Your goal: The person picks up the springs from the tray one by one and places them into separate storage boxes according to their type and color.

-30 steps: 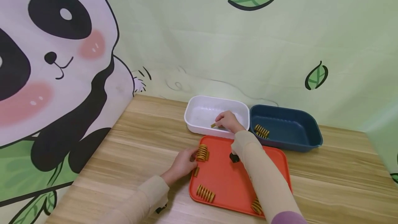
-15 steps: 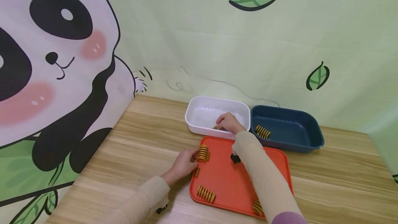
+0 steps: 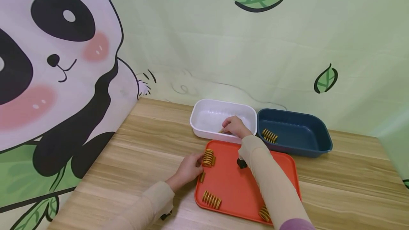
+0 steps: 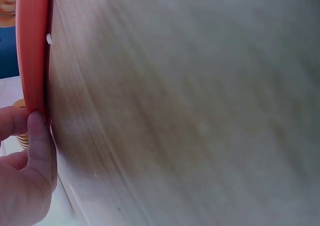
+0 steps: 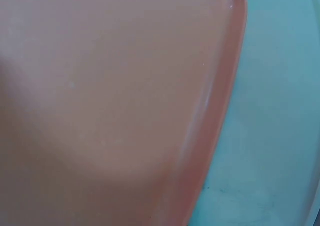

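Note:
My right hand [image 3: 235,126] reaches down into the white bin [image 3: 198,130], its fingers pinching a small gold spring [image 3: 221,130] whose end shows past the fingertips. My left hand [image 3: 189,166] grips the left rim of the red tray [image 3: 236,191]; in the left wrist view, the thumb and a finger of that hand [image 4: 30,171] pinch the rim [image 4: 34,50]. Close by those fingers, a large gold coil spring [image 3: 208,157] lies on the tray, with a small spring [image 3: 213,161] right beside it. Another small spring [image 3: 202,177] lies just below the left hand.
Two more large springs, a front-left spring [image 3: 211,199] and a front-right spring [image 3: 264,213], lie on the tray, the latter partly behind the right sleeve. The dark blue bin [image 3: 297,149] adjoins the white one and holds gold springs [image 3: 270,136]. A panda-printed backdrop [image 3: 191,45] stands behind.
The spring in my right hand sits a little lower in the white bin, with less of it showing than a second ago. The left hand stays at the tray rim.

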The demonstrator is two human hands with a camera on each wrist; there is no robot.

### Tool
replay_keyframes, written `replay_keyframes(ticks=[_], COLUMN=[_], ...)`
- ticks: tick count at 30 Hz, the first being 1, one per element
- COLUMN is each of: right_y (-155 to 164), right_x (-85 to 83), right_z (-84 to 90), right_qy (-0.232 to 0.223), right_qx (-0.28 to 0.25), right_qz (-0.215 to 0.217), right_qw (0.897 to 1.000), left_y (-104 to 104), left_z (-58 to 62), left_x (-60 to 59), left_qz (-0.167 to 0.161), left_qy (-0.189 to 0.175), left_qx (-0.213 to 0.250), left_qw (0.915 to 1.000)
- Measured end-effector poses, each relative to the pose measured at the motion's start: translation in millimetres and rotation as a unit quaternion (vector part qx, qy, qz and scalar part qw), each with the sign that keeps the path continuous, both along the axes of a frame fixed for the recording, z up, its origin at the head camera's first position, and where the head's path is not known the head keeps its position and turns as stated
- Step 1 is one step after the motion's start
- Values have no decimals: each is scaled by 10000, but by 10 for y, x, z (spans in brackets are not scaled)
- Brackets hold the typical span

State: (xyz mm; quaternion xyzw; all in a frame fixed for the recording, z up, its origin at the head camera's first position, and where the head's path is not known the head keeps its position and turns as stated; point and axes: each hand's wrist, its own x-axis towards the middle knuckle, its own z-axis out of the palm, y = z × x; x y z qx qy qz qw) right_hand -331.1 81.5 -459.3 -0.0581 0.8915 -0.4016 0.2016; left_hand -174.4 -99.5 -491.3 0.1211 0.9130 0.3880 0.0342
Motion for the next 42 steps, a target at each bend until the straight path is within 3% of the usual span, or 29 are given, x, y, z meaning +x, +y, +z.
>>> replay_keyframes(ticks=[15,42], right_y=[45,196], right_x=[33,78], right_z=[46,173], right_qy=[-224,406], right_qx=[-36,-327], right_qz=[-152,438], right_qw=[9996,9977], left_y=[33,2], left_z=[-4,-6], left_x=[-3,2], left_qz=[-41,19], left_qy=[171,138], left_qx=[-81,-54], left_qw=[9998,9999])
